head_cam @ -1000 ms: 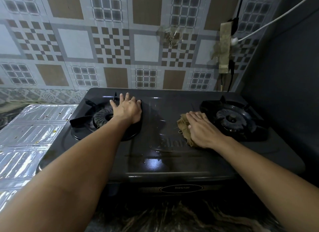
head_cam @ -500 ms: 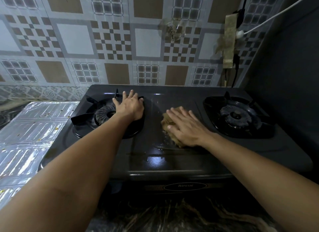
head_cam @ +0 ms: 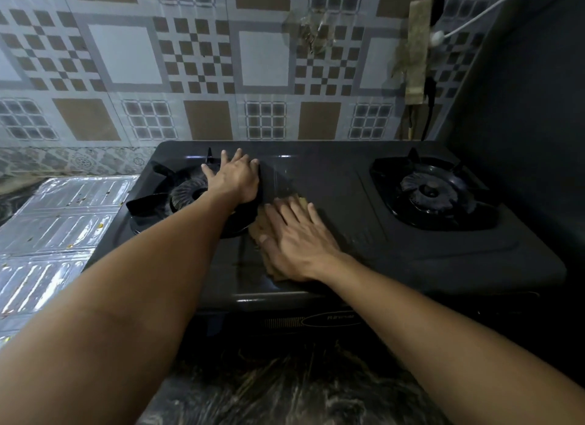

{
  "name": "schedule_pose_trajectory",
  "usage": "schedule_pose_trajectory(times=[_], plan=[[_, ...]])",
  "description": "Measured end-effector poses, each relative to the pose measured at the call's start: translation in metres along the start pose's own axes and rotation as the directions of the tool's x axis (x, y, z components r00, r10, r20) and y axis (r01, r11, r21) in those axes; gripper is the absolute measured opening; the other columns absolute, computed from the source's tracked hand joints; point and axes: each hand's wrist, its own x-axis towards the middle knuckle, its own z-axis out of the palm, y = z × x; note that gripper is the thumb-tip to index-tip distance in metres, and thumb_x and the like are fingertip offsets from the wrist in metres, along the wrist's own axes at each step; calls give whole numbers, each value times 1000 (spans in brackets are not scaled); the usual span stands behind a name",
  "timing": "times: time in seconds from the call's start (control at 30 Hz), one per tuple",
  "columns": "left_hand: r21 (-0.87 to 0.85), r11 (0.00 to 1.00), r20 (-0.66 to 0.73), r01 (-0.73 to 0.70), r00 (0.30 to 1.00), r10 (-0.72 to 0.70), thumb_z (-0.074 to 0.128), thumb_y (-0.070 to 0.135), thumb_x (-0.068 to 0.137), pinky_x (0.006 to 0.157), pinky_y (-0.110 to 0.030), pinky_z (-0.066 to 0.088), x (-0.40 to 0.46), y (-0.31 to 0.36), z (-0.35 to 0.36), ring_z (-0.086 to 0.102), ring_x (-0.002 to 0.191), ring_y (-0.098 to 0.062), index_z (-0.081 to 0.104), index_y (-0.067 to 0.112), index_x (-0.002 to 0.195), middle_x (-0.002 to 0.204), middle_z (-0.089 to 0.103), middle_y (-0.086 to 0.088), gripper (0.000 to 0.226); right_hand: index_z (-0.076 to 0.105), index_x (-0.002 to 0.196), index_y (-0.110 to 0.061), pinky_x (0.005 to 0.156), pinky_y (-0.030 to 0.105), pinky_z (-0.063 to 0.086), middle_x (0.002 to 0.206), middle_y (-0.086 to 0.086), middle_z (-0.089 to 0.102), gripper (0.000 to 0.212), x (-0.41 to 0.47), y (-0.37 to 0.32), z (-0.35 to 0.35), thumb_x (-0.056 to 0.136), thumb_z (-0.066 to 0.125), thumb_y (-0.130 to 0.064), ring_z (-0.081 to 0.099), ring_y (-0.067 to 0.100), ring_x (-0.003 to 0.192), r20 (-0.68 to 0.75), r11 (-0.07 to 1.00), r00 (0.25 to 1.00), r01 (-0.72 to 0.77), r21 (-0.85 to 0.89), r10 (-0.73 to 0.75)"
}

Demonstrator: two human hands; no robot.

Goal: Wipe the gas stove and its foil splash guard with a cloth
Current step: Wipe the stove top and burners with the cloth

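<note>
The dark two-burner gas stove (head_cam: 348,203) fills the middle of the head view. My right hand (head_cam: 296,239) lies flat on a tan cloth (head_cam: 258,228) and presses it onto the stove's centre panel, just right of the left burner (head_cam: 186,196). Most of the cloth is hidden under the palm. My left hand (head_cam: 235,179) rests flat, fingers spread, on the right side of the left burner's pan support. The foil splash guard (head_cam: 53,231) lies flat on the counter to the left of the stove, speckled with bits of food.
The right burner (head_cam: 435,192) sits uncovered at the right. A patterned tile wall (head_cam: 205,67) rises behind the stove, with a taped strip and cables (head_cam: 418,51) at its right end. A dark wall (head_cam: 531,124) closes the right side. Marbled counter (head_cam: 285,386) shows in front.
My right hand has slid the cloth leftward across the centre panel, from beside the right burner to the edge of the left one. The left hand has stayed on the left burner.
</note>
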Motion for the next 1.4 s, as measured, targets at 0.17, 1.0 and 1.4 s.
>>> schedule_pose_trajectory(times=[0.17, 1.0, 1.4], plan=[[49, 999, -5, -10, 1000, 10, 25, 31, 102, 108, -72, 4, -3, 4, -6, 1, 147, -35, 41, 14, 140, 159, 16, -6, 45, 1, 154, -20, 119, 46, -7, 162, -5, -2, 65, -46, 35, -3, 99, 20, -48, -10, 16, 148, -5, 992, 992, -125, -5, 125], [102, 873, 278, -477, 856, 435, 36, 35, 100, 115, -52, 11, -80, 111, -6, 40, 134, -31, 51, 12, 134, 152, 35, -16, 43, 28, 149, -18, 121, 38, 3, 155, 1, 31, 75, -179, 135, 3, 92, 0, -57, 17, 19, 146, -245, 896, 875, -442, -50, 418], [100, 847, 205, -522, 844, 496, 45, 22, 93, 113, -49, 20, -100, 172, 5, 46, 127, -27, 54, 17, 130, 136, 52, -11, 39, 32, 147, -17, 120, 45, 3, 151, -2, 36, 60, -173, 122, 7, 97, 17, -46, 21, 15, 144, -280, 969, 941, -226, -98, 191]])
